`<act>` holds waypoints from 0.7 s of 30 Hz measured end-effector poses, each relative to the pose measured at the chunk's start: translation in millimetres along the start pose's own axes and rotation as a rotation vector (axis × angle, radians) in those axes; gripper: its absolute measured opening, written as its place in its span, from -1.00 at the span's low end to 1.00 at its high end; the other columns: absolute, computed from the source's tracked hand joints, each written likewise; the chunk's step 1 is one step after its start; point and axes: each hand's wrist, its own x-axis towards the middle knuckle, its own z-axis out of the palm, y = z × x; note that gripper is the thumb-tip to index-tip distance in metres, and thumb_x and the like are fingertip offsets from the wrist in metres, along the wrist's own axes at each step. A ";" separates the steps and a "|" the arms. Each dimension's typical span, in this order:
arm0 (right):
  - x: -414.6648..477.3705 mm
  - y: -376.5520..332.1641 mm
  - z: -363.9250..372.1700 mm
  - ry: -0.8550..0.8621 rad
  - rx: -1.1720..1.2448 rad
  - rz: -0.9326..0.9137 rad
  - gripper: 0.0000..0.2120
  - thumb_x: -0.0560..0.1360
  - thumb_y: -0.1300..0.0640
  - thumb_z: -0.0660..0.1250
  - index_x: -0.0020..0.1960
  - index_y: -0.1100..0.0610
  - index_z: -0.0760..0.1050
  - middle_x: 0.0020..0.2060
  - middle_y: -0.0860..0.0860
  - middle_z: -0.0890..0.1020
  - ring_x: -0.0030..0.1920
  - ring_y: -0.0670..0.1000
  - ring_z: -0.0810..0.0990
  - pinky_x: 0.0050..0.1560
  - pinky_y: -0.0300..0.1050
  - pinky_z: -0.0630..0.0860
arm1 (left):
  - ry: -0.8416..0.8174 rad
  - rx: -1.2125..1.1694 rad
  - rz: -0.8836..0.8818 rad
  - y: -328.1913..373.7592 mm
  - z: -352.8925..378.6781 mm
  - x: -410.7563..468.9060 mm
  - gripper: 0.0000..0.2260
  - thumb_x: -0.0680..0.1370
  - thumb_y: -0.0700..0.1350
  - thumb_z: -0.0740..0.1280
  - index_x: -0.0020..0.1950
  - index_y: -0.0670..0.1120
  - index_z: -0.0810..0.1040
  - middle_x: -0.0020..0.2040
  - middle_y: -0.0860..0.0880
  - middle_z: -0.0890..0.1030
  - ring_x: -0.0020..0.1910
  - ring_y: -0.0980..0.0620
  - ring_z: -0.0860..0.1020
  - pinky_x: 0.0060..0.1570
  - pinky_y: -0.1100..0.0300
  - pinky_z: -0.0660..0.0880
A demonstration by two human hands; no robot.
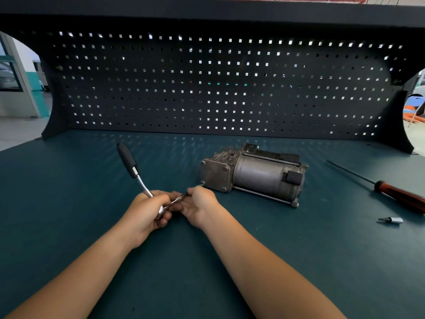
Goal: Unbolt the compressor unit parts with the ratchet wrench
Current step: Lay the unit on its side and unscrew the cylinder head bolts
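While left hand (147, 211) grips wrench (137, 177) head, right hand (200, 203) holds its extension (180, 197): bit may slip off bolt (202, 183) beyond right hand; compressor (259, 173) lies unclamped.

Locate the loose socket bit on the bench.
Head view: the socket bit lies on the green benchtop at far right, just in front of the screwdriver handle, right of the compressor.

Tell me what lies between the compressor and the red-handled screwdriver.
Nothing: in the head view only bare green bench top separates the compressor from the screwdriver. The loose bit lies nearer the person, outside that stretch.
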 end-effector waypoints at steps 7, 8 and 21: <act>1.2 -0.7 0.6 -0.008 -0.026 0.026 -0.66 0.62 0.28 -0.04 0.34 0.42 0.23 -0.13 0.21 0.50 -0.32 0.10 0.51 -0.51 -0.12 0.48 | 0.023 -0.043 -0.015 -1.6 1.9 1.6 -0.72 0.45 -0.39 0.14 -0.27 -0.18 0.60 -0.42 -0.13 0.57 -0.64 0.16 0.37 -0.65 0.38 0.28; 0.9 -0.7 0.6 -0.007 -0.018 0.025 -0.66 0.63 0.28 -0.04 0.34 0.42 0.22 -0.11 0.22 0.51 -0.33 0.10 0.51 -0.53 -0.13 0.47 | 0.020 -0.045 -0.011 -1.8 1.4 1.6 -0.72 0.45 -0.39 0.14 -0.28 -0.18 0.60 -0.43 -0.12 0.57 -0.64 0.16 0.37 -0.65 0.38 0.28; 8.4 0.8 -2.4 0.010 0.027 0.010 -0.86 0.60 0.32 0.04 0.13 0.28 0.30 -0.27 0.19 0.52 -0.34 0.08 0.53 -0.44 -0.20 0.54 | -0.048 -0.470 -0.219 2.4 -1.1 5.6 -0.58 0.50 -0.34 0.08 -0.46 -0.22 0.59 -0.43 -0.14 0.61 -0.68 0.21 0.35 -0.68 0.45 0.29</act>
